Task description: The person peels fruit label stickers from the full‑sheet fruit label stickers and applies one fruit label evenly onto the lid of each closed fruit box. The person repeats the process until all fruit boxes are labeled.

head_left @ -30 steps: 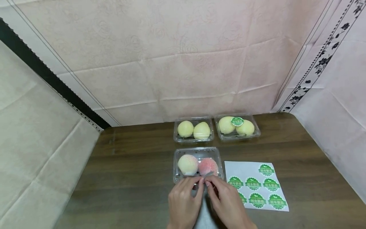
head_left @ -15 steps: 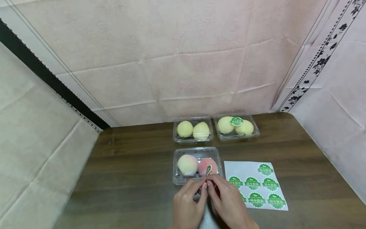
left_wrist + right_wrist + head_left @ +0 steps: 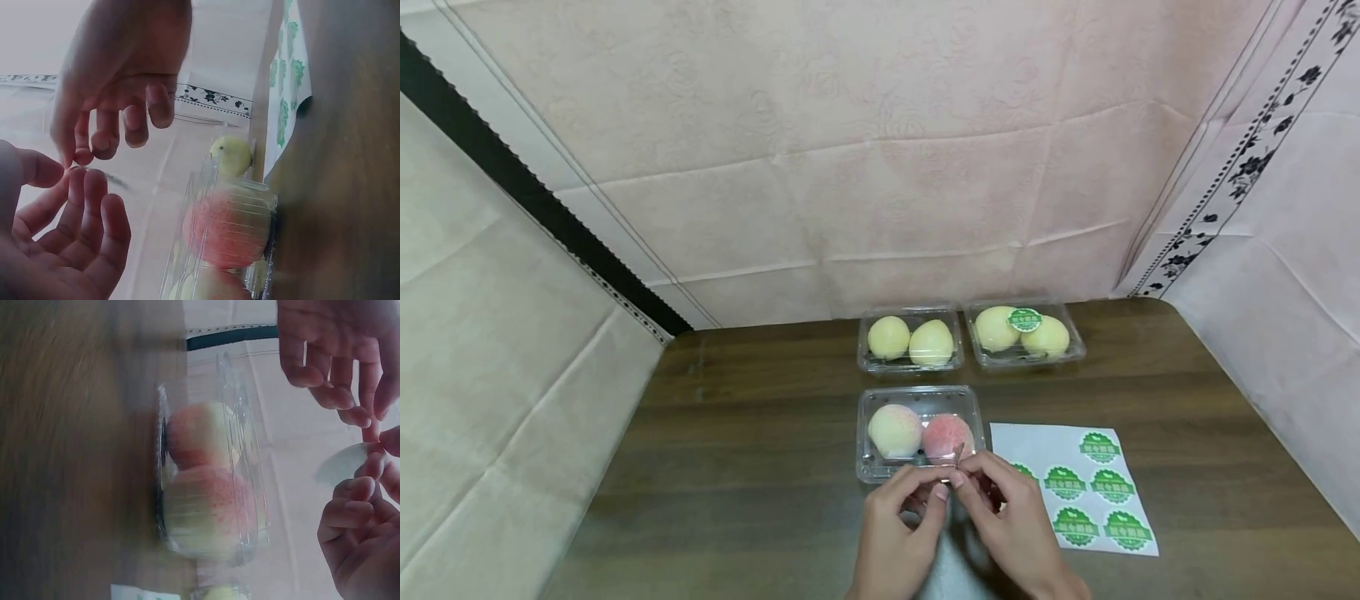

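Note:
My right hand (image 3: 1011, 521) pinches a round sticker (image 3: 340, 465) between thumb and index finger. Its pale side faces the right wrist camera; in the head view the sticker (image 3: 958, 454) appears nearly edge-on. My left hand (image 3: 898, 525) reaches it with the index fingertip. The left thumb looks a little apart in the head view, so a left-hand pinch is uncertain. Just beyond both hands stands a clear plastic box (image 3: 868, 467) with a pale peach (image 3: 895, 431) and a pinker peach (image 3: 946, 435) inside. The fingertips hang above the box's near edge.
Right of the box lies a white sheet (image 3: 1037, 437) of green stickers, partly behind my right hand. Two more clear boxes stand at the table's back: one box (image 3: 863, 354) holds yellow-green fruit, the other box (image 3: 1078, 346) similar fruit under a green sticker (image 3: 1024, 320). Pale cloth (image 3: 850, 167) hangs behind.
Both hands have shifted slightly right. The sticker has turned in the fingers, its green print showing briefly half a second ago. The left thumb has drawn back a little. The boxes keep their places.

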A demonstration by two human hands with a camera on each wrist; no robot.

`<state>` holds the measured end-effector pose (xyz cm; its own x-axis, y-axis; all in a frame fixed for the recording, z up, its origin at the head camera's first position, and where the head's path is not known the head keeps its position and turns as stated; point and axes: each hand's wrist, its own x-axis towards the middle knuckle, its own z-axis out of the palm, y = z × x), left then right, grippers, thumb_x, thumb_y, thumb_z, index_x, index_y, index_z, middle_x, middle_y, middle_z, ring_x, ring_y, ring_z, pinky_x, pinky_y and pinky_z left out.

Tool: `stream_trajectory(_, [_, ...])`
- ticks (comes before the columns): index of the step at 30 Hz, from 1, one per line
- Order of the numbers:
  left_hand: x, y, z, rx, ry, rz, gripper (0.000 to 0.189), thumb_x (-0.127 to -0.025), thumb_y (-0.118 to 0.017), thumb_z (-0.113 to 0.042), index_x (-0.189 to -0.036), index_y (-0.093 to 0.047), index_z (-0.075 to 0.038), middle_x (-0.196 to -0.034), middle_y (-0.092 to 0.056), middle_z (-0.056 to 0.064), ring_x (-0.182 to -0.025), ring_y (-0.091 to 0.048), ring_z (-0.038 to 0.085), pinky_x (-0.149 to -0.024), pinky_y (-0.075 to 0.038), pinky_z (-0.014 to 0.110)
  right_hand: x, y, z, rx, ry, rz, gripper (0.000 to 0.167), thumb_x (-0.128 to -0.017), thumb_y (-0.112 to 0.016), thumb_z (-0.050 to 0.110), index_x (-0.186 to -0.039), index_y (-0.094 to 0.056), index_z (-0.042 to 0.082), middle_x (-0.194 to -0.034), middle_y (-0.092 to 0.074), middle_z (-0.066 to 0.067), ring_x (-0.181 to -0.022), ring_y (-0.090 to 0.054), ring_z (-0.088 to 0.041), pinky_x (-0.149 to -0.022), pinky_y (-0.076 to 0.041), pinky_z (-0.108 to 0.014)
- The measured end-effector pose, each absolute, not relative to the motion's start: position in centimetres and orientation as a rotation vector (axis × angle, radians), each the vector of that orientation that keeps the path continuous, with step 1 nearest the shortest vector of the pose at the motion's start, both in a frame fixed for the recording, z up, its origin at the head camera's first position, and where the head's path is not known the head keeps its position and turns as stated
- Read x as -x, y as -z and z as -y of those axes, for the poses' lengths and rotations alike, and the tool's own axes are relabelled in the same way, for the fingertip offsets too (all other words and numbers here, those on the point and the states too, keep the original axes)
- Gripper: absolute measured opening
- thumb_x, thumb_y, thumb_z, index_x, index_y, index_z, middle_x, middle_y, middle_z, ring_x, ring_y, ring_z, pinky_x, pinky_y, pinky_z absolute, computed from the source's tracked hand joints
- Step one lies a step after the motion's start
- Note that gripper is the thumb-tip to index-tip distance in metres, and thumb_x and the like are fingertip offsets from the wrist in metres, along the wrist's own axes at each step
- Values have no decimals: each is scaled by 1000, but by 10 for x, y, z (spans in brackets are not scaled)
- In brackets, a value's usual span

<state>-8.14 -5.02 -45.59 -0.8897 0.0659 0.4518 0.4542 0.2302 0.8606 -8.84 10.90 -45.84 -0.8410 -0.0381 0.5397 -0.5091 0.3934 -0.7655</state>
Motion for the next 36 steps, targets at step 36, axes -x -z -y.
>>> stream_trajectory(36, [114,448,72,76,2572,2215,27,-98,-74,-12,-104,-68,14,-82,-70,2,-71,-63,8,-62,-53,19,101,465,-137,-532,-2601,1931,21,-112,-43,5,-96,-57,7,-73,-45,3,-57,-29,-24,-44,-21,-34])
